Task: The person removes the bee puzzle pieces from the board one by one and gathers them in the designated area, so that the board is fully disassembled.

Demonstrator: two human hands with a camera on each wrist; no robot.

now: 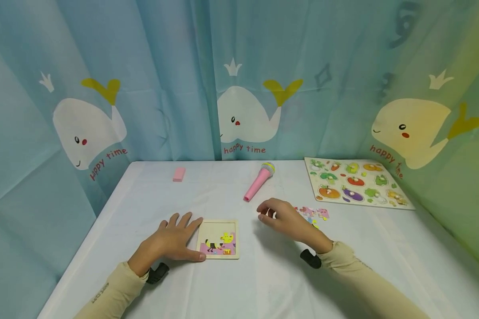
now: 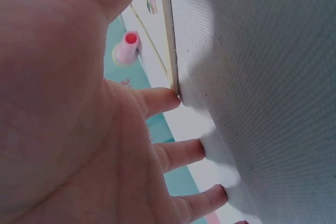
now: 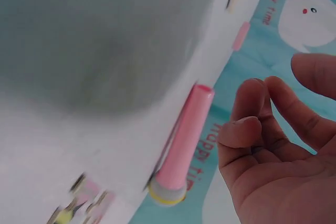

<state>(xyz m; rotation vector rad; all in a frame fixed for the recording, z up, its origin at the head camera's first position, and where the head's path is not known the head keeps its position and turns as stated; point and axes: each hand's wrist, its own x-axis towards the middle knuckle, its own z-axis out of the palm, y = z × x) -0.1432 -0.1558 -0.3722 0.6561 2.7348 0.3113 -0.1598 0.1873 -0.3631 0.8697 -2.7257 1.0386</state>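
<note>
A small square wooden puzzle tray (image 1: 218,220) lies on the table, with a few colourful pieces fitted along its lower part. My left hand (image 1: 174,239) rests at its left side, fingers spread, thumb and index finger touching the frame's corners. In the left wrist view, a fingertip (image 2: 170,98) meets the tray's edge (image 2: 171,51). My right hand (image 1: 283,218) hovers to the right of the tray, fingers loosely bent; the right wrist view shows nothing between thumb and fingers. Loose jigsaw pieces (image 1: 323,213) lie beside and partly behind the right hand.
Beyond the right hand lies a pink toy microphone (image 1: 257,184). A pink block (image 1: 178,174) is at the back left. A vegetable peg puzzle board (image 1: 361,188) occupies the back right. Curtains (image 1: 175,88) with whale prints border the white table.
</note>
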